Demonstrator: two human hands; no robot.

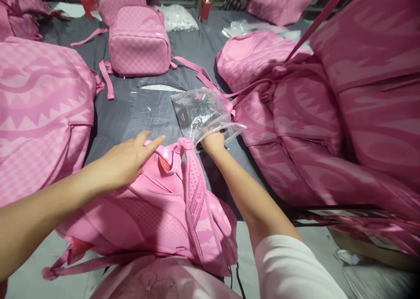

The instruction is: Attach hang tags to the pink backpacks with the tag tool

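A pink backpack (157, 211) lies in front of me with its padded, perforated back panel and a shoulder strap (197, 194) facing up. My left hand (131, 159) rests on its upper edge beside the top loop, fingers stretched out and holding nothing. A red tag (164, 164) shows near that loop. Just beyond the backpack, a clear plastic bag (201, 110) with dark, printed contents lies on the table. My right hand (213, 140) reaches into its mouth; the fingers are hidden by plastic and glare, so their grip does not show.
A dark cloth covers the table (131, 110). A checkered pink backpack (141, 40) stands at the back, its straps spread out. A large patterned backpack (39, 115) fills the left side. Several more pink bags (302, 106) are piled on the right. White packets (179, 18) lie behind.
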